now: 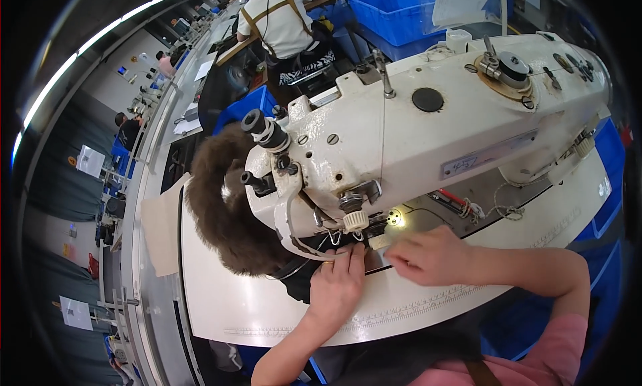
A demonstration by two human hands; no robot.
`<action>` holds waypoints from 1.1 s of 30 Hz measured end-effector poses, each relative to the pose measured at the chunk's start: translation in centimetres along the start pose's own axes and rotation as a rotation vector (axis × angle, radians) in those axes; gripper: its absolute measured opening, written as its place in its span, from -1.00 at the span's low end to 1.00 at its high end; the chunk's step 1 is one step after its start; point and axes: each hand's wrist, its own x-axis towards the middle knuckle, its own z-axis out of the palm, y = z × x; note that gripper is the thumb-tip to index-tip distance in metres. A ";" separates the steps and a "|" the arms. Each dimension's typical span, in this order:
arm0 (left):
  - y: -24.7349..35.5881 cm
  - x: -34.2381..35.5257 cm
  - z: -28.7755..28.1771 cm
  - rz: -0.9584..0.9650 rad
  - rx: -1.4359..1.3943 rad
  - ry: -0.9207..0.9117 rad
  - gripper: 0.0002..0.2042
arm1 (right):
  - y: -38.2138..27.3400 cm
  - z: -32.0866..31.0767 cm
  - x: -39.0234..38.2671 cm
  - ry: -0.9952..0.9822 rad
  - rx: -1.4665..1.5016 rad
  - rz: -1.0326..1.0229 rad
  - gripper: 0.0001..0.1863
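A white sewing machine (414, 132) fills the middle, its small lamp lit beside the needle area. My left hand (340, 282) lies with its fingers stretched out on black cloth (301, 282), close to the presser foot. That cloth joins a brown furry piece (224, 212) bunched on the left, partly hidden behind the machine head. To the right of the needle area, my right hand (431, 255) is closed with curled fingers and thumb together. Whatever its fingertips hold, if anything, is too small to make out. The needle's tip is hidden.
The white table (414, 309) has a printed ruler scale along its near edge. A red-handled tool (455, 199) and a loose cord (511, 212) lie under the machine arm. Beige cloth (160, 225) rests at left. Blue bins (391, 15) and a seated co-worker (277, 21) are beyond.
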 end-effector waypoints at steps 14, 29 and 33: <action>0.1 0.9 -1.2 -0.260 -0.153 0.008 -0.87 | 1.4 0.4 0.8 -0.019 -0.165 -0.209 -0.82; -0.1 2.3 -2.3 -0.320 -0.189 -0.066 -0.88 | 0.9 0.7 1.2 -0.153 -0.232 -0.314 -0.81; -0.1 2.1 -2.2 -0.338 -0.171 -0.059 -0.85 | 1.0 0.9 1.2 -0.141 -0.230 -0.311 -0.80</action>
